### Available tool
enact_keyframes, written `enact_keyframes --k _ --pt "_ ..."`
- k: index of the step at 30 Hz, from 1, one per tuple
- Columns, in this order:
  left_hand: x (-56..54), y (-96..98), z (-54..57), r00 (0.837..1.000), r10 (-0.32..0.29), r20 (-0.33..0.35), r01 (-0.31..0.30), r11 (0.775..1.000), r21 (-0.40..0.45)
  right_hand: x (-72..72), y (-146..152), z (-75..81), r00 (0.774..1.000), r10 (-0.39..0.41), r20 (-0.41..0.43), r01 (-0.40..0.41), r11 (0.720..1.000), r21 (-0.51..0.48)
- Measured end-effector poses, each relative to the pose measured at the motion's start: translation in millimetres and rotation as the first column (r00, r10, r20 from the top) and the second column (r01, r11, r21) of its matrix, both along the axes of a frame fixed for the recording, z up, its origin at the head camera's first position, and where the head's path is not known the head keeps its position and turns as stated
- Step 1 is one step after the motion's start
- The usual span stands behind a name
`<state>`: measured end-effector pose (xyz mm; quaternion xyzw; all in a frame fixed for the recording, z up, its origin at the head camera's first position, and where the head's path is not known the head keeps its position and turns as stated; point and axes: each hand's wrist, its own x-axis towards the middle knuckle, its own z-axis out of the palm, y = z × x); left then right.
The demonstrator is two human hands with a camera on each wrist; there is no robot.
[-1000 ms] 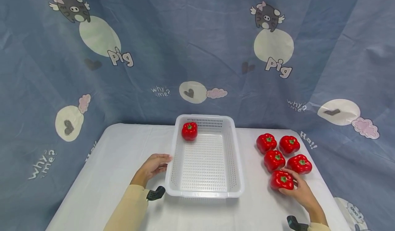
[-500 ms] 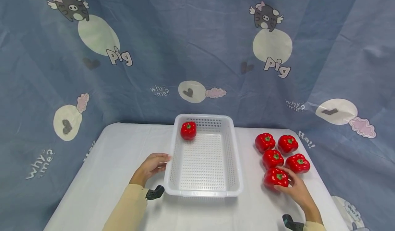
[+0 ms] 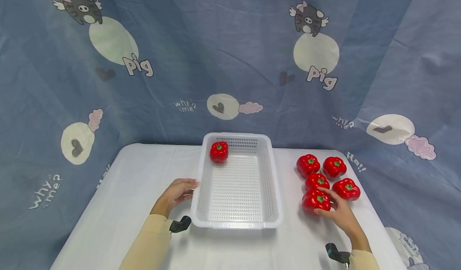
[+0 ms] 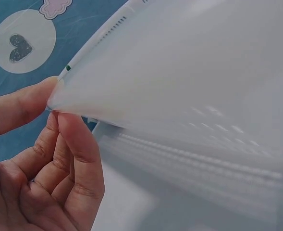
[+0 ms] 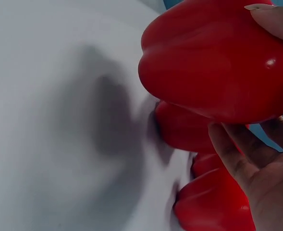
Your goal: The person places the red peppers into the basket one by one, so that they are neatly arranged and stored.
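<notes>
My right hand grips a red bell pepper between thumb and fingers. In the right wrist view that bell pepper hangs above the table, its shadow lying on the white surface. Beyond it on the table are several more red bell peppers in a close group. At the left, my left hand pinches the rim of a white plastic basket between thumb and forefinger; the left wrist view shows this hand at the rim up close. One red bell pepper sits in the basket's far left corner.
The white-covered table extends to both sides of the basket. Behind it and along the sides hangs a blue printed cloth. Both wrists carry small black devices.
My right hand has moved left and a little away from me, carrying the gripped bell pepper up off the table. My left hand stays at the basket rim. The view shifts slightly.
</notes>
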<state>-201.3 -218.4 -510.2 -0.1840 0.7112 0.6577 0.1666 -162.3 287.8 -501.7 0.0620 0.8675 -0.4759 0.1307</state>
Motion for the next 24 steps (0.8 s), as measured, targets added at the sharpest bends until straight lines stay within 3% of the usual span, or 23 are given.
enact_keyframes --k 9,17,24 --pt "-1.1 -1.2 -2.6 1.000 0.012 -0.002 -0.012 1.000 0.005 -4.5 -7.4 6.3 0.997 0.031 -0.068 -0.033 0.999 -0.019" --pt "-2.1 -0.5 -1.7 1.000 0.008 -0.010 -0.008 1.000 0.004 -11.0 -12.8 20.7 0.983 0.074 -0.168 -0.076 0.997 -0.005" --pt "-1.5 -0.6 -0.7 1.000 0.003 -0.004 -0.003 1.000 0.000 -20.2 -20.9 32.2 0.976 0.099 -0.196 -0.106 0.994 -0.021"
